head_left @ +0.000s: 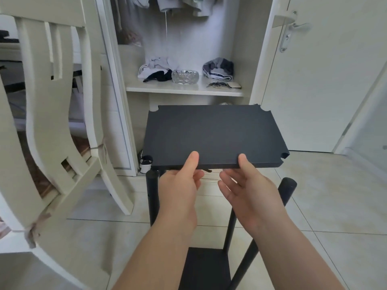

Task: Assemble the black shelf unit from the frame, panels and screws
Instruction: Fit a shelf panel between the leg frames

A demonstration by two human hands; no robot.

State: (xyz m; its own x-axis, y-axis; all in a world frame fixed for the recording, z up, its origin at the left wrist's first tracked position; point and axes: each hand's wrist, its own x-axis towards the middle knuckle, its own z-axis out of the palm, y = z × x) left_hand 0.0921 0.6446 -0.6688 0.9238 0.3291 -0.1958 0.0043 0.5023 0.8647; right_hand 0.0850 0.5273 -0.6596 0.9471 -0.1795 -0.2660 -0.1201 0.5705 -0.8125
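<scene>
The left grip [178, 189] is pinching the near edge of a black panel [211, 135], thumb lying on top and fingers curling underneath. The right grip [249, 189] is clamping the same edge just beside it, thumb on the top face and fingers reaching below the edge. The two grips are sitting close together near the middle of that edge, not touching each other.

The panel is being held in the air, roughly level and tipping slightly, above the open top of the black frame. Its four corners are each showing a rounded notch. Three black posts are showing beneath it: a thick one [152, 181] under the near left corner, a thick one [288, 186] leaning below the near right corner, and a thinner one [230, 227] between the forearms. A second black panel [205, 268] is sitting low in the frame, so two panels are in view.

One white chair [52, 122] is leaning at the left. Ahead, an open wardrobe is showing hanging clothes and a shelf [184, 90] carrying one cut-glass bowl [185, 76] between two heaps of clothing; the right heap's waistband [217, 75] is bearing lettering too small to read. A white door [324, 91] with one metal handle [293, 28] is standing at the right. The frame is standing on a pale tiled floor [335, 195].
</scene>
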